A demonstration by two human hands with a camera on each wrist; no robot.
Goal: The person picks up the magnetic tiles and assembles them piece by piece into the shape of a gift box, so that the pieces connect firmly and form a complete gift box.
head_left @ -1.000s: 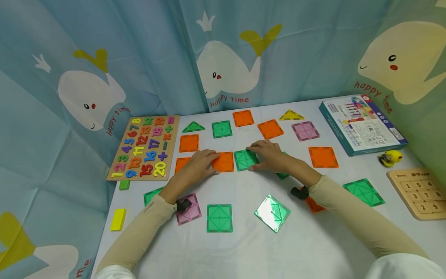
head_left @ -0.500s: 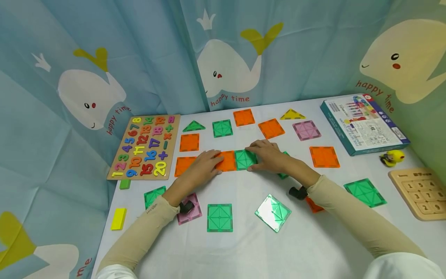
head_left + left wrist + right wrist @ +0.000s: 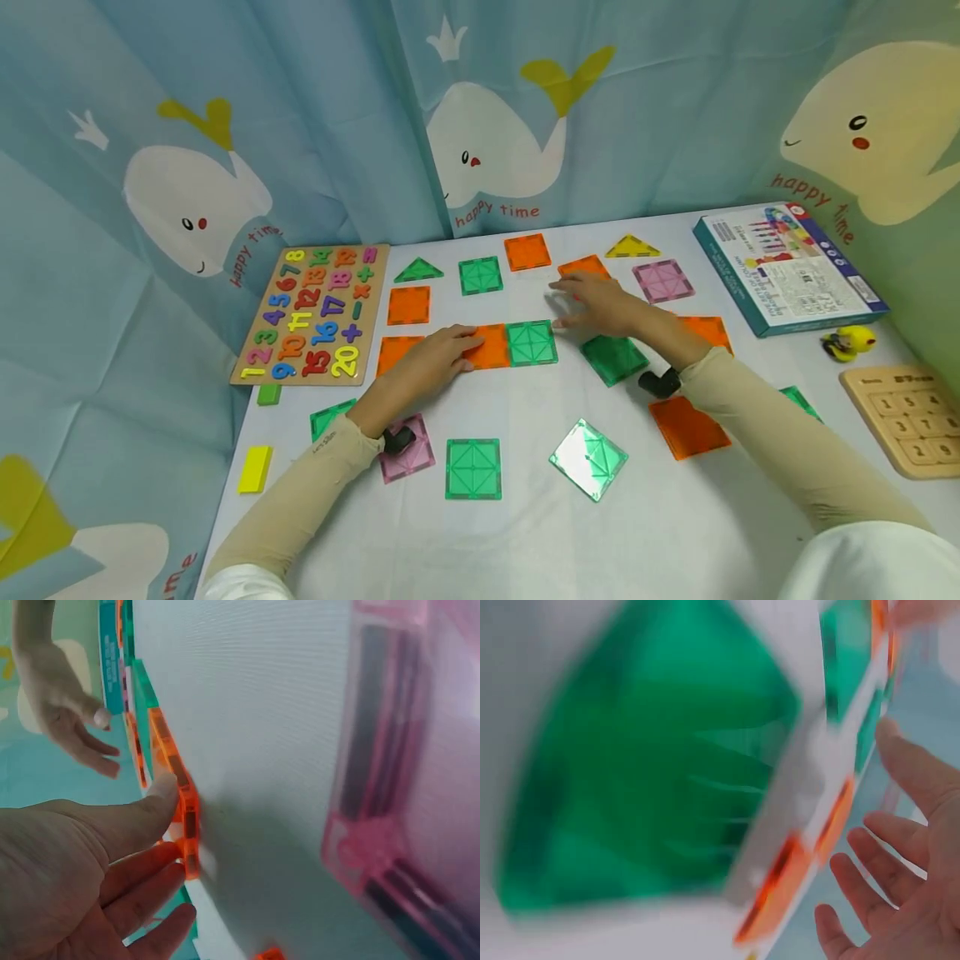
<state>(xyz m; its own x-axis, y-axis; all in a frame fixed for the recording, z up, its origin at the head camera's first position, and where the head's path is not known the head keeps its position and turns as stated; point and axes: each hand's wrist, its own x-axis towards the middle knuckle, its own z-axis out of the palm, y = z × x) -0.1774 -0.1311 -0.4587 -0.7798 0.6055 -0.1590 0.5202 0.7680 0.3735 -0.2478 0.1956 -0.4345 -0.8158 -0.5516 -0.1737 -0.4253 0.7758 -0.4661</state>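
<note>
In the head view, my left hand (image 3: 431, 362) holds the left side of a see-through orange square magnetic tile (image 3: 492, 346) lying on the table. The left wrist view has its thumb against the tile's near edge (image 3: 189, 817) and the fingers round the other side. A green square magnetic tile (image 3: 532, 342) lies edge to edge with the orange one, on its right. My right hand (image 3: 600, 304), fingers spread and holding nothing, hovers to the right of that green tile. Below its wrist lies another green tile (image 3: 613, 358), large and blurred in the right wrist view.
Several more square tiles lie around, among them a pink tile (image 3: 663, 281) and a front green tile (image 3: 473, 469). A wooden number board (image 3: 311, 317) is at the left. On the right are a flat box (image 3: 791, 267), a yellow toy figure (image 3: 847, 342) and a wooden number puzzle (image 3: 903, 421).
My left hand has slid the orange tile slightly right against the green one. My right hand has let go of the green tile and moved up and to the right.
</note>
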